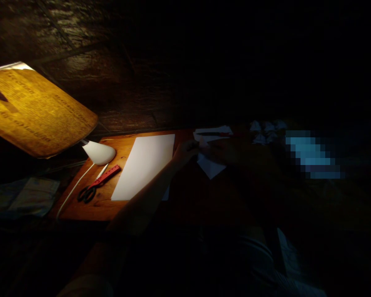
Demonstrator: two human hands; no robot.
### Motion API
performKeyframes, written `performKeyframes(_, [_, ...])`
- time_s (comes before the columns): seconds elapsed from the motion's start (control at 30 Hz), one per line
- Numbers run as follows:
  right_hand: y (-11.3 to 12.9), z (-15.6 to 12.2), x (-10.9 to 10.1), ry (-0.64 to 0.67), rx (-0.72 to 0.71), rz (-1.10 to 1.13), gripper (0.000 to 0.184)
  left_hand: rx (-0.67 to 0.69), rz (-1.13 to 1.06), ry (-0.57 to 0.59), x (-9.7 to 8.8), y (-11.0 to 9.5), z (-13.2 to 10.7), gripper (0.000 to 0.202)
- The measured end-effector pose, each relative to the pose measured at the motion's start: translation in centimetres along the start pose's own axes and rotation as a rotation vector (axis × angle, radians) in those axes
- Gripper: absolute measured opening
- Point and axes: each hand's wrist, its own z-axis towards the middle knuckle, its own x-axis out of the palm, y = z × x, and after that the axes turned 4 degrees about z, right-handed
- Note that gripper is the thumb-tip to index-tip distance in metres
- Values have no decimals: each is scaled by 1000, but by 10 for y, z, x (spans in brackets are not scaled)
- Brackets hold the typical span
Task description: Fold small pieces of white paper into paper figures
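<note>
In dim light, a partly folded white paper (210,168) is between my two hands, its pointed corner toward me. My left hand (186,151) pinches its upper left side with bent fingers. On the other side my right hand (221,152), mostly in shadow, grips the same paper with curled fingers. Just beyond them lies another white paper piece (200,133) with a dark, slim tool (212,134) on it, too dark to name. A stack or sheet of plain white paper (145,165) lies under and beside my left forearm.
On the wooden table (77,210) at left are scissors (103,179) with black handles and a red part, and a lamp with a white base (99,153) and yellow shade (40,111). Its cord (74,187) crosses the table. Several small folded papers (259,138) sit at right, near a blurred bright patch (312,154).
</note>
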Motion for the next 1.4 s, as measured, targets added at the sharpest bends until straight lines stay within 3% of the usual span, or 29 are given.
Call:
performKeyframes(0.17, [10,-2,-3,-21,-59,-99,41,27,29,24,1,-5,-2,32])
performKeyframes(0.33, [-4,5,0,-55,-91,-126,47,7,95,86,2,-7,-4,42])
performKeyframes(0.57, [-11,7,3,-49,-124,-112,58,-24,13,60,1,-6,-4,43])
performKeyframes(0.73, [-13,8,0,-24,-111,-71,53,-76,-39,26,0,-4,-4,41])
performKeyframes(0.9, [-15,9,-2,-8,-103,-66,44,-13,5,23,1,-5,-3,44])
performKeyframes(1.07, [-12,7,-3,25,-124,-38,51,38,97,52,-1,-4,-2,50])
performKeyframes(1.23, [-8,6,-2,45,-100,54,60,94,191,127,-1,-8,-4,55])
performKeyframes(1.4, [-7,7,-1,-10,-98,135,60,59,283,269,0,-15,-7,58])
